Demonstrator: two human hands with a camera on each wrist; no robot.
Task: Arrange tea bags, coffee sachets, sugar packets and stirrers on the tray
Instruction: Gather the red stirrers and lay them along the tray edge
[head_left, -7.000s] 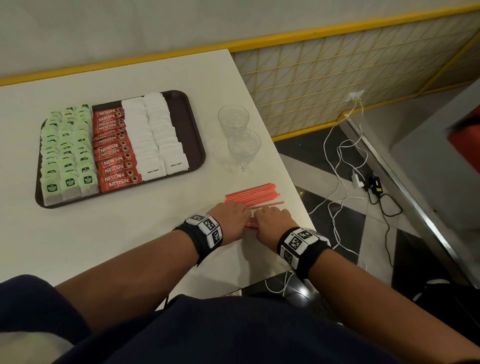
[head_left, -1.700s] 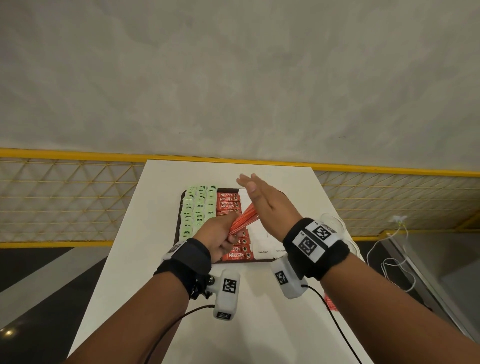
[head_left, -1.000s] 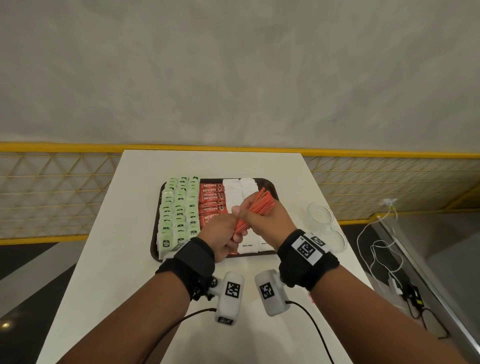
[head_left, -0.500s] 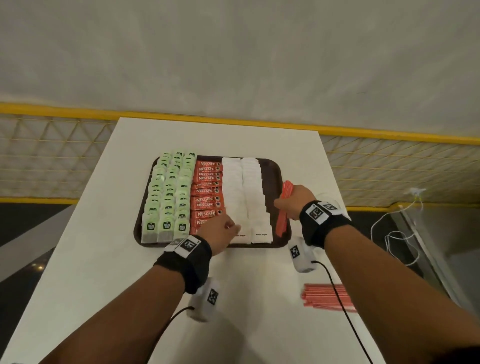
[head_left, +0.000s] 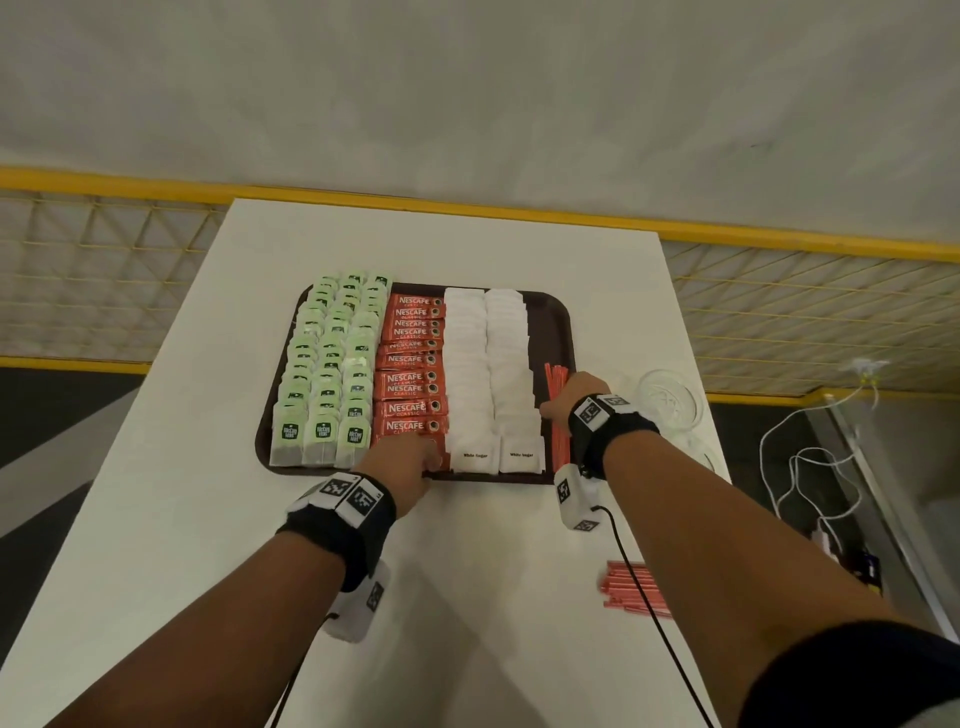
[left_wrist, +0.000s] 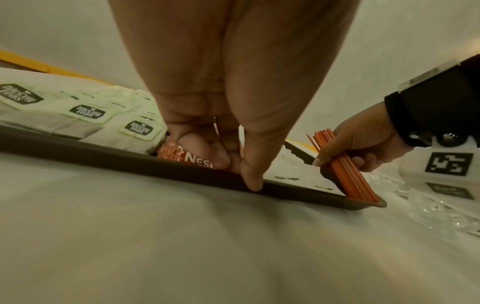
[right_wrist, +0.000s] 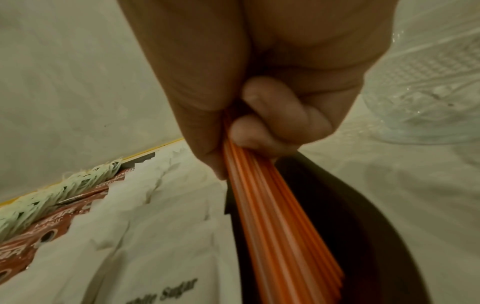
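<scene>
Stirrers (head_left: 557, 410) bundle's clamped in the right hand (head_left: 574, 397), near end down at the tray's (head_left: 563, 322) right edge; left hand (head_left: 402, 462) pinches the near rim.

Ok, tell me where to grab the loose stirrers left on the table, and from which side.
Pinch the stirrers on the table across the middle of their length, coming from above. They lie flat in a row, so a mid-length pinch should lift them level. The right arm hides their right end.
</scene>
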